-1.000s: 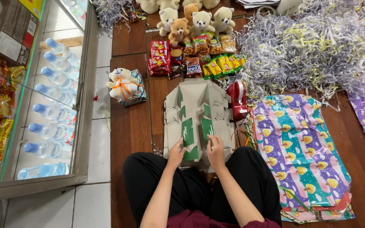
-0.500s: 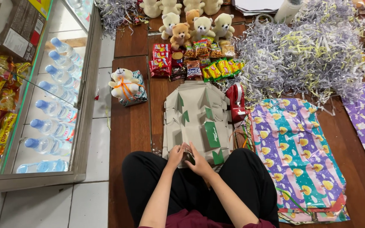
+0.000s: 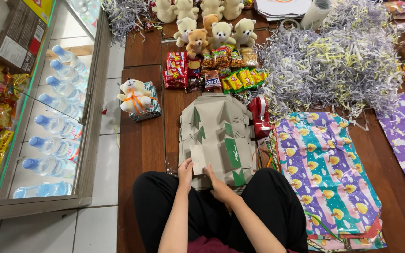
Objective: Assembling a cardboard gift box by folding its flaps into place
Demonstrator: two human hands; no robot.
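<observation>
A stack of flattened grey cardboard boxes with green patches [image 3: 216, 136] lies on the wooden floor in front of my crossed legs. My left hand [image 3: 185, 171] rests on the stack's near left edge, fingers laid over the card. My right hand [image 3: 217, 183] lies beside it on the near edge, thumb and fingers pinching the top sheet. Both hands are close together, almost touching.
A red tape dispenser [image 3: 260, 115] sits right of the stack, colourful wrapping paper [image 3: 326, 168] beyond it. Snack packets [image 3: 212, 70], teddy bears [image 3: 212, 33] and shredded paper [image 3: 333, 61] lie ahead. A wrapped bear gift [image 3: 139, 98] sits left; a glass cabinet of water bottles [image 3: 52, 122] stands far left.
My hands came together from apart on the stack's near edge, then shifted slightly left. The view has moved a little; the cardboard stack stays in place.
</observation>
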